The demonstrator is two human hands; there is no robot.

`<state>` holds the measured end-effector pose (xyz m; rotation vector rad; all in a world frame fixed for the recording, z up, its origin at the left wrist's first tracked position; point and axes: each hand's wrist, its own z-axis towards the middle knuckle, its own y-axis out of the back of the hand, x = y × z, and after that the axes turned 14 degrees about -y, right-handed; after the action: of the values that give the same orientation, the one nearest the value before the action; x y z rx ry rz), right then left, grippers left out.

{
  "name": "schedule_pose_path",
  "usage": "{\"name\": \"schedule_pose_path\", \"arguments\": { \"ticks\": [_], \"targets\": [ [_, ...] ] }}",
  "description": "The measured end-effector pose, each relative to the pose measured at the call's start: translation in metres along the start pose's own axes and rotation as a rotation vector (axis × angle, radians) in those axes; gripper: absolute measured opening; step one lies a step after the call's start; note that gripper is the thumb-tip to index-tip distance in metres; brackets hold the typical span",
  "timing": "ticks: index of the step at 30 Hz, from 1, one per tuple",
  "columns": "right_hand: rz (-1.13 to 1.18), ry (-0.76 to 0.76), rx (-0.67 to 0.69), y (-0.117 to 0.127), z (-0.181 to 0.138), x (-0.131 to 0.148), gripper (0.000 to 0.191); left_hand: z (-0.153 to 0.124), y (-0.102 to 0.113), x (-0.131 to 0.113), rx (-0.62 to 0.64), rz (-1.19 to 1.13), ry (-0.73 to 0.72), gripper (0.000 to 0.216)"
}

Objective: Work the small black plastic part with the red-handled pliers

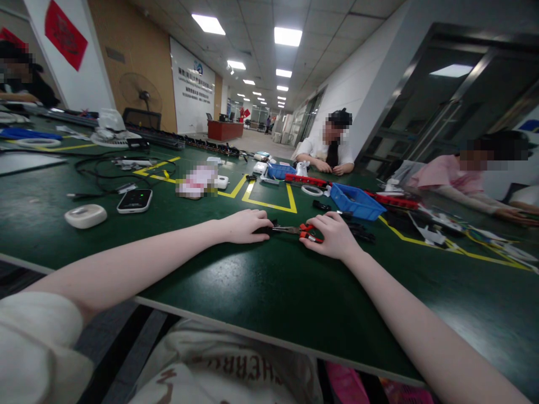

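My right hand [332, 234] is closed round the red-handled pliers [309, 231], whose jaws point left. At the tip of those jaws is a small black piece [265, 229], pinched in the fingers of my left hand [244, 226]; most of it is hidden, so I cannot tell its kind. Both hands are low over the green table [236, 280], close to each other. Behind my right hand lie several black pieces [362, 231] in a loose heap.
A blue bin [356, 201] stands beyond my right hand. To the left lie a black-faced device [135, 200], a white rounded case [85, 215] and dark cables [99, 168]. One person [328, 143] sits opposite, another [450, 171] at the right.
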<state>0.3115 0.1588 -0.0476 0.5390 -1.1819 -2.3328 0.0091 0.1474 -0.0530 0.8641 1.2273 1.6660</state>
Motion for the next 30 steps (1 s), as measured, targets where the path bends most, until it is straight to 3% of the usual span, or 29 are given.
{"name": "schedule_pose_path", "arguments": {
  "ticks": [8, 19, 30],
  "targets": [
    [0.008, -0.003, 0.013, -0.001, 0.0, 0.002, 0.036, -0.001, 0.006, 0.005, 0.036, -0.021, -0.076, 0.033],
    [0.013, -0.012, 0.03, -0.003, 0.001, 0.002, 0.037, -0.003, -0.001, 0.012, -0.103, -0.056, -0.089, 0.03],
    [0.062, -0.087, 0.142, -0.002, -0.001, 0.002, 0.041, -0.002, -0.002, 0.01, -0.054, -0.16, -0.046, 0.027]
  ]
}}
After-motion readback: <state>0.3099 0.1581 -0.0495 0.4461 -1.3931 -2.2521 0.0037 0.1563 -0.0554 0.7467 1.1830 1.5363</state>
